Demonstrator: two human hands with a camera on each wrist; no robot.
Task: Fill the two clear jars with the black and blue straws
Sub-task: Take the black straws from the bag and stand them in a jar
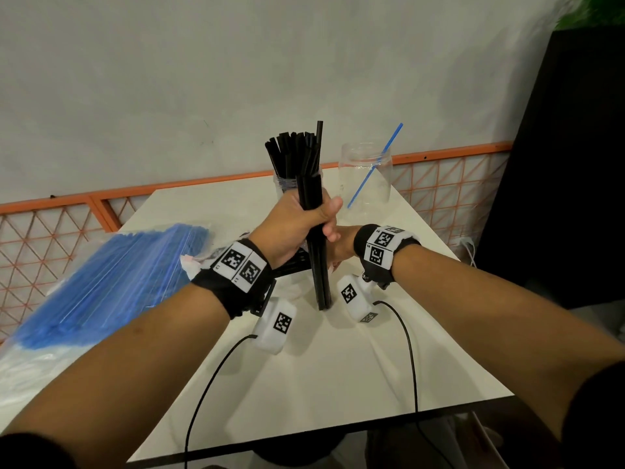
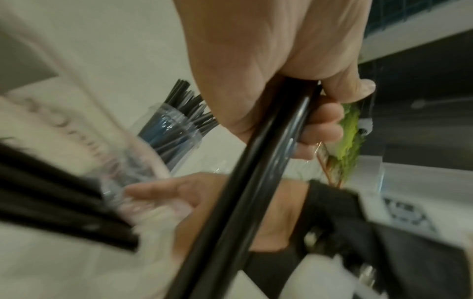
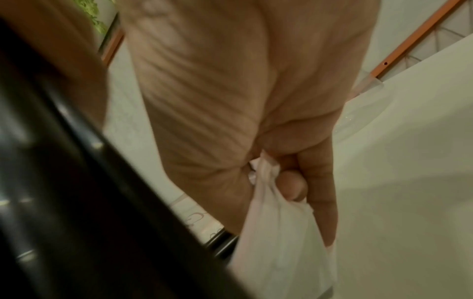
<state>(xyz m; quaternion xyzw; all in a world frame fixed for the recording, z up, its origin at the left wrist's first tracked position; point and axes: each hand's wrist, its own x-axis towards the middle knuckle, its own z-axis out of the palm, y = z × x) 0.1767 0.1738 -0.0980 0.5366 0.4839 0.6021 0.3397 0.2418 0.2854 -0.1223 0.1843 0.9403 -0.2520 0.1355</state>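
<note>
My left hand (image 1: 318, 218) grips a bundle of black straws (image 1: 319, 272) upright, its lower end on the white table (image 1: 338, 367). The left wrist view shows the fingers (image 2: 322, 121) curled round that bundle (image 2: 256, 182). Behind it stands a clear jar (image 1: 282, 184) packed with black straws (image 1: 294, 154). To the right, a second clear jar (image 1: 367, 177) holds one blue straw (image 1: 375, 164). My right hand (image 1: 338, 252), mostly hidden behind the left, pinches a thin clear plastic bag (image 3: 268, 202) between thumb and fingers (image 3: 291, 186). More black straws (image 2: 51, 202) lie in that bag.
A large clear bag of blue straws (image 1: 111, 279) lies at the table's left. An orange lattice rail (image 1: 203, 184) runs behind the table against a pale wall. A black panel (image 1: 568, 164) stands at the right. Two cables (image 1: 409, 350) trail off the front edge.
</note>
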